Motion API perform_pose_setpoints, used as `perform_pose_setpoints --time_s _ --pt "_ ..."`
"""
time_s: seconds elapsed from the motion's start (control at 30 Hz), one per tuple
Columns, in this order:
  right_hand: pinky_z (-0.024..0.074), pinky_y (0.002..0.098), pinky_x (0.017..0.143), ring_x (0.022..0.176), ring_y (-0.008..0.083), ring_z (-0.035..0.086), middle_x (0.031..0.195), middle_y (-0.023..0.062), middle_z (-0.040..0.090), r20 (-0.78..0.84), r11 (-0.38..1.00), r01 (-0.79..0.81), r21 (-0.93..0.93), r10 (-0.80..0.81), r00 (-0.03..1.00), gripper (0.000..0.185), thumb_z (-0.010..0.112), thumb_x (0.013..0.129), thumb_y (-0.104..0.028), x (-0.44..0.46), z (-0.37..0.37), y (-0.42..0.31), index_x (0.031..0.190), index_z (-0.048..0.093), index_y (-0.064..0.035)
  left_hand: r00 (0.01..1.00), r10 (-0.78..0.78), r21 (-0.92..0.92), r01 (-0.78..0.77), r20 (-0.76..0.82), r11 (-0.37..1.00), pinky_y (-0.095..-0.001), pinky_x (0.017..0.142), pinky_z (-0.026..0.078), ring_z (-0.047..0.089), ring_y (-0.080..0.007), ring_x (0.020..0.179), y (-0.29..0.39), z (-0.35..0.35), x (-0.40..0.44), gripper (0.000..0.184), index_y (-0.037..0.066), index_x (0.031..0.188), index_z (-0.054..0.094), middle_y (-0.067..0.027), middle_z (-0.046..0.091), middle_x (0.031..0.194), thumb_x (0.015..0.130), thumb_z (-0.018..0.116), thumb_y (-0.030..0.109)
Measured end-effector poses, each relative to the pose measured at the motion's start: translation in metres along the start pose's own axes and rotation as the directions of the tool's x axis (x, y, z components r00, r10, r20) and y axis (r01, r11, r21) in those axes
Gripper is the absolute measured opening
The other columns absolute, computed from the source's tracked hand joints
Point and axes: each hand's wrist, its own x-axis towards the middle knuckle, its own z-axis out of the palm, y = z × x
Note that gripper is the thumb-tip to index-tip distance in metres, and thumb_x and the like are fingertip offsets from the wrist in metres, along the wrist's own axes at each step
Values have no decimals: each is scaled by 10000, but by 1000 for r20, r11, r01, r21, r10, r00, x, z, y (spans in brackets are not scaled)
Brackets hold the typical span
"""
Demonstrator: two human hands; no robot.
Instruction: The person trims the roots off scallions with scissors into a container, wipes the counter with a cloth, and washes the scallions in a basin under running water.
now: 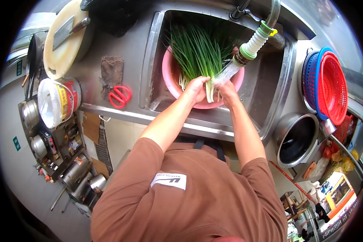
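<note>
A large bunch of scallions (197, 50) lies in a pink basin (168, 76) inside the sink, green tops pointing away from me and white ends toward me. My left hand (197, 89) is closed around the white ends, with its thumb on top. Against the right side of the same ends, my right hand (226, 89) is closed on the scallions, its fingers partly covered by falling water. That water (226, 72) streams from a faucet with a white and green ribbed nozzle (252, 46) just above the right hand.
The steel sink (147, 80) surrounds the basin. Left on the counter are red-handled scissors (120, 97), a brown cloth (112, 68), a white bucket (54, 103), and a cleaver (63, 33) on a round board (52, 60). Colanders (334, 86) and a steel bowl (296, 139) stand right.
</note>
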Motion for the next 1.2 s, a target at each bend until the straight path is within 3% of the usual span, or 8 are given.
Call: perform_pose_setpoints --time_s 0.27,0.4,0.47,0.57,0.67,1.0,1.07,1.2 --pt "528 326 747 862 166 645 962 60 669 -82 986 76 146 -65 995 266 614 859 -44 11 8 25 1123 610 -7 982 171 -72 -177 -77 982 -442 794 550 646 -273 902 -11 -2 -8 212 51 1151 571 -133 638 1063 983 525 172" --pt "490 324 862 969 224 636 1042 109 665 -167 970 120 -211 -156 974 315 633 857 -71 10 12 26 1155 607 28 987 155 -137 -160 -49 977 -460 767 563 644 -277 880 -10 -12 -9 232 52 1171 559 -132 639 1034 987 508 184" --pt "501 387 860 935 267 644 987 149 673 -165 583 243 -775 -558 813 327 645 845 -106 17 8 33 1147 615 15 996 59 -141 -49 70 989 -486 773 561 647 -291 896 -8 -22 -9 239 51 1160 562 -131 637 1032 994 481 203" --pt "494 406 880 968 293 631 987 166 668 21 452 464 -762 -699 715 355 671 827 -140 7 25 5 1157 626 -17 997 69 -93 -65 40 994 -500 772 558 643 -287 902 -1 -9 -23 242 53 1158 558 -128 631 1022 995 467 207" --pt "495 396 886 998 276 621 993 156 670 11 661 427 -617 -535 845 351 695 808 -148 32 41 -2 1135 642 -31 994 107 -8 -107 4 994 -468 827 545 638 -276 928 -1 -15 -23 237 45 1172 551 -130 632 1064 984 494 178" --pt "520 308 684 733 147 625 788 73 670 40 628 349 -696 -451 892 178 626 892 -154 71 37 0 1001 649 -15 987 148 206 -133 -60 970 -411 850 544 644 -259 984 9 -16 -39 220 -17 1134 575 -130 643 1056 953 556 107" --pt "508 385 732 746 251 643 777 164 662 12 649 429 -628 -543 839 187 580 898 -164 69 19 4 1002 627 -15 988 134 244 -113 -73 963 -417 831 551 646 -265 975 10 -24 -37 215 -11 1131 569 -129 640 1057 957 552 114" --pt "536 366 786 797 207 649 892 45 669 -132 773 595 -220 -628 767 228 550 977 -199 38 -35 -32 1073 612 -2 990 79 198 -55 -114 979 -426 787 565 652 -297 944 13 -23 -38 204 9 1121 550 -133 628 1061 963 543 137"
